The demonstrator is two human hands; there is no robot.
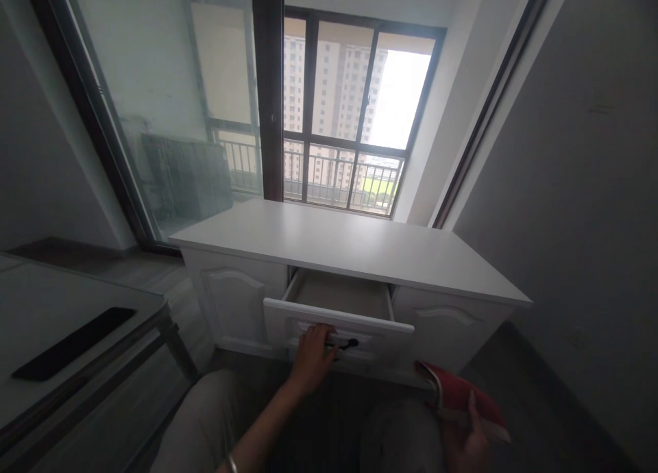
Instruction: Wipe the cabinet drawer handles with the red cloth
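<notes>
A pale, glossy desk [103, 288] bears a flat black oblong slab [75, 343]; the left hand [312, 356] has its fingers clamped on the dark, round-ended handle [352, 343] of a panelled drawer [383, 332], standing open mid-front in a white, arch-panelled cabinet [334, 233]; the right hand [470, 439] grips a folded red cloth [470, 394].

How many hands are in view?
2: the left hand at the dark handle of the open drawer; the right hand, lower right, holding a red item.
</notes>
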